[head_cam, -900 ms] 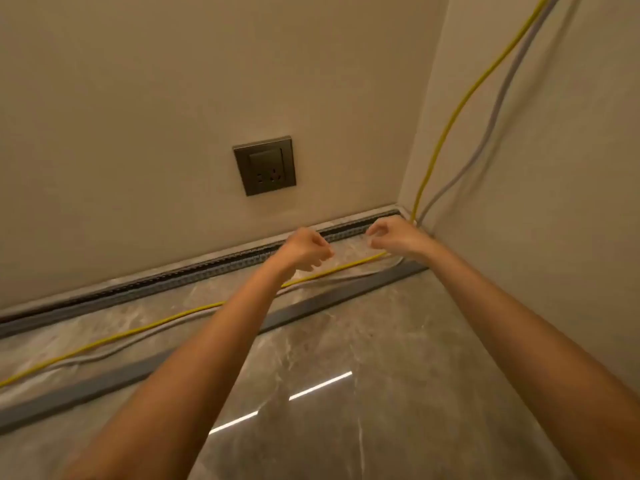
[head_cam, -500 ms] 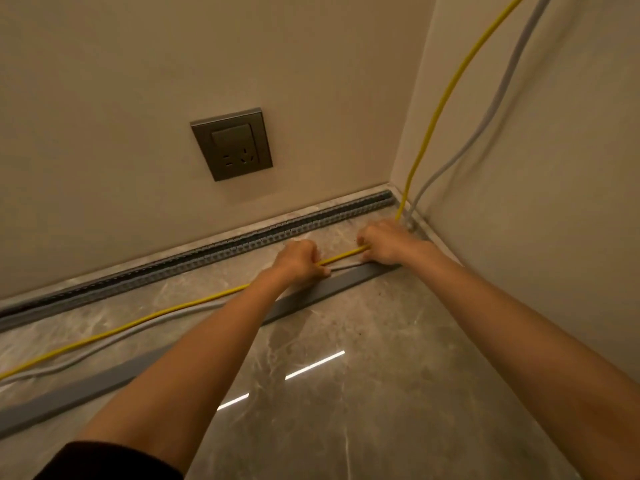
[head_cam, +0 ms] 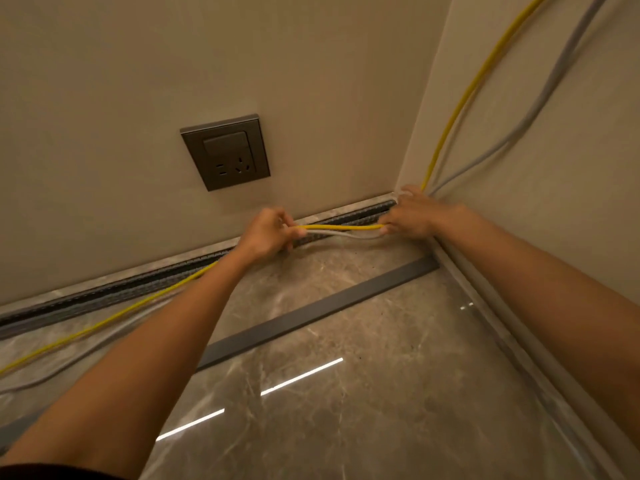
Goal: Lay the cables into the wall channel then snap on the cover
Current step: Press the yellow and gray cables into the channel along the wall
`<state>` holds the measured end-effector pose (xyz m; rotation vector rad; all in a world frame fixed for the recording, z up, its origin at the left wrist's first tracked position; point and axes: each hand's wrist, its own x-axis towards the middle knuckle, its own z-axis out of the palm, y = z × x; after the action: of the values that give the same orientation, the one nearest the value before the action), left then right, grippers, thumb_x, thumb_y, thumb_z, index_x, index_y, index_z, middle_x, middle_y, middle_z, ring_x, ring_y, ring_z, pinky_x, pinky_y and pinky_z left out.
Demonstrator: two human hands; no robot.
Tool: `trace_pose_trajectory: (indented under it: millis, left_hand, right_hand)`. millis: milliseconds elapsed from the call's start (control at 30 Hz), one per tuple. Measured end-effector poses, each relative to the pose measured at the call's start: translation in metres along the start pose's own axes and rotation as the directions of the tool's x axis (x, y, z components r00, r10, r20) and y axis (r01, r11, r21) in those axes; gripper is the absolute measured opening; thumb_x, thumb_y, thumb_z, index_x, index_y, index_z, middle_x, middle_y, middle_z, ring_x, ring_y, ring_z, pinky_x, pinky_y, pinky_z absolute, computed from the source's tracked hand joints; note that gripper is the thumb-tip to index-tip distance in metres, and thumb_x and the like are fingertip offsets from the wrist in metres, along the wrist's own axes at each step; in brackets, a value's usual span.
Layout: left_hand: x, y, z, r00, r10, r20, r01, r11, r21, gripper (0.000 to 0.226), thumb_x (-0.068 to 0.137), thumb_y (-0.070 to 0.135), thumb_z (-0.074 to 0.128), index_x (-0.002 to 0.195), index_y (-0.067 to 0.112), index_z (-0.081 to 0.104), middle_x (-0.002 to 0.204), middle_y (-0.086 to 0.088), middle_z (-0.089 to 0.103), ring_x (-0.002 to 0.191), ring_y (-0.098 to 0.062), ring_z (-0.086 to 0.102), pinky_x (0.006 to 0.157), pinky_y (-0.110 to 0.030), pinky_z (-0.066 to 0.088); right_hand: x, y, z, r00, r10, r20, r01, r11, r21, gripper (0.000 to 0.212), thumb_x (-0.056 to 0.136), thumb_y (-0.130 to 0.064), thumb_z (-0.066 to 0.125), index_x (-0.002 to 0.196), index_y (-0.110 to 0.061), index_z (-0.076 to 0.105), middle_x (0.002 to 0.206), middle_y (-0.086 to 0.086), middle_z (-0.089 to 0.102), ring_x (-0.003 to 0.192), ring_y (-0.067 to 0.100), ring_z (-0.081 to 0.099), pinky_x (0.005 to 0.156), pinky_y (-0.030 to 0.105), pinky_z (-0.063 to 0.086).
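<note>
Floor (head_cam: 381, 427) was glossy marble-look tile and mirrored the lights. Cover strip (head_cam: 311, 317) looked matt grey plastic. Channel (head_cam: 104, 296) was dark and ribbed. Socket plate (head_cam: 227, 152) had a satin metallic face. Wall (head_cam: 173, 64) was matt beige. Jackets on yellow cable (head_cam: 343, 226) and grey cable (head_cam: 337, 233) looked smooth.

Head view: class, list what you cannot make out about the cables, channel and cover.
1. Ends of the yellow cable and grey cable: cut off at the top and left edges, head view.
2. Wall channel: corner end hidden by the right hand; a stretch hidden by the left hand.
3. Cover: a stretch hidden behind the left forearm.
</note>
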<state>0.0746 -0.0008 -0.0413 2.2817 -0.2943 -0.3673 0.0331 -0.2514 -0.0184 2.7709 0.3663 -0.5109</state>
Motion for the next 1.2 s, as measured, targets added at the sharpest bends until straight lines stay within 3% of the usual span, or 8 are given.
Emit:
trace_pose_trajectory:
  millis: [133, 267, 533, 633, 767, 933, 1100, 1200]
  left_hand:
    - [0.013, 0.008, -0.005, 0.988, 0.045, -0.150, -0.037, 0.998, 0.054, 0.034, 0.080, 0.020, 0.073, 0.058, 0.021, 0.048, 0.059, -0.008, 0.064, 0.053, -0.017, 0.057, 0.069, -0.032, 0.052]
    - [0.015, 0.007, -0.001, 0.984, 0.023, -0.176, 0.006, 0.987, 0.160, 0.020, 0.083, 0.021, 0.069, 0.076, 0.012, 0.054, 0.086, -0.019, 0.072, 0.085, -0.031, 0.064, 0.074, -0.038, 0.048]
    - [0.020, -0.005, 0.009, 1.000, -0.009, 0.015, 0.007, 0.990, 0.140, 0.021, 0.089, 0.015, 0.062, 0.071, 0.010, 0.054, 0.057, -0.005, 0.057, 0.050, -0.014, 0.048, 0.051, -0.027, 0.037]
    - [0.018, -0.006, 0.013, 0.999, 0.040, -0.016, -0.036, 0.976, 0.215, 0.016, 0.090, 0.015, 0.061, 0.093, 0.000, 0.067, 0.076, -0.012, 0.059, 0.070, -0.023, 0.053, 0.063, -0.027, 0.037]
    - [0.021, -0.004, 0.017, 0.993, 0.076, -0.088, -0.050, 0.961, 0.271, 0.018, 0.087, 0.018, 0.064, 0.093, 0.002, 0.071, 0.094, -0.020, 0.068, 0.092, -0.033, 0.061, 0.077, -0.037, 0.047]
    - [0.021, -0.002, 0.026, 0.994, 0.041, -0.105, -0.011, 0.962, 0.273, 0.015, 0.085, 0.016, 0.065, 0.092, 0.003, 0.063, 0.099, -0.021, 0.067, 0.098, -0.038, 0.059, 0.080, -0.043, 0.048]
    - [0.019, 0.001, 0.029, 0.978, 0.198, -0.061, -0.153, 0.887, 0.436, 0.014, 0.088, 0.010, 0.061, 0.077, 0.006, 0.053, 0.103, -0.020, 0.058, 0.095, -0.038, 0.057, 0.076, -0.046, 0.046]
    - [0.019, -0.004, 0.029, 0.960, 0.279, 0.001, -0.237, 0.813, 0.532, 0.009, 0.090, 0.008, 0.056, 0.090, -0.001, 0.058, 0.105, -0.021, 0.054, 0.090, -0.041, 0.058, 0.071, -0.046, 0.047]
  right_hand:
    - [0.005, 0.015, -0.005, 0.999, 0.008, -0.041, -0.012, 0.996, -0.093, 0.036, 0.102, -0.037, 0.028, 0.118, -0.017, 0.054, 0.124, 0.009, 0.062, 0.120, 0.026, 0.049, 0.105, 0.037, 0.027]
    - [0.012, 0.021, -0.009, 0.996, 0.046, -0.072, -0.049, 0.998, -0.042, 0.032, 0.102, -0.033, 0.034, 0.119, -0.011, 0.050, 0.126, 0.014, 0.060, 0.120, 0.027, 0.053, 0.099, 0.036, 0.031]
    - [0.024, 0.027, -0.010, 0.993, 0.053, -0.102, -0.059, 0.997, -0.053, 0.013, 0.099, -0.027, 0.043, 0.092, -0.026, 0.054, 0.119, 0.010, 0.068, 0.116, 0.025, 0.059, 0.096, 0.033, 0.033]
    - [0.028, 0.026, -0.006, 0.986, 0.106, -0.126, -0.121, 0.985, -0.121, 0.025, 0.099, -0.023, 0.041, 0.111, -0.018, 0.063, 0.120, 0.009, 0.067, 0.117, 0.025, 0.058, 0.099, 0.033, 0.033]
    - [0.032, 0.024, -0.002, 0.977, 0.161, -0.139, -0.183, 0.970, -0.163, 0.028, 0.097, -0.016, 0.041, 0.113, -0.013, 0.063, 0.119, 0.011, 0.067, 0.118, 0.028, 0.055, 0.102, 0.033, 0.033]
    - [0.034, 0.022, 0.001, 0.960, 0.227, -0.163, -0.252, 0.955, -0.154, 0.027, 0.095, -0.011, 0.044, 0.113, -0.008, 0.064, 0.119, 0.013, 0.065, 0.123, 0.029, 0.048, 0.105, 0.035, 0.031]
    - [0.037, 0.016, 0.005, 0.955, 0.255, -0.150, -0.274, 0.953, -0.130, 0.028, 0.093, -0.005, 0.044, 0.114, -0.003, 0.063, 0.121, 0.016, 0.063, 0.124, 0.030, 0.046, 0.106, 0.037, 0.031]
    - [0.037, 0.017, 0.009, 0.960, 0.233, -0.152, -0.254, 0.958, -0.133, 0.026, 0.093, -0.006, 0.046, 0.112, -0.004, 0.064, 0.119, 0.016, 0.064, 0.122, 0.030, 0.048, 0.105, 0.037, 0.031]
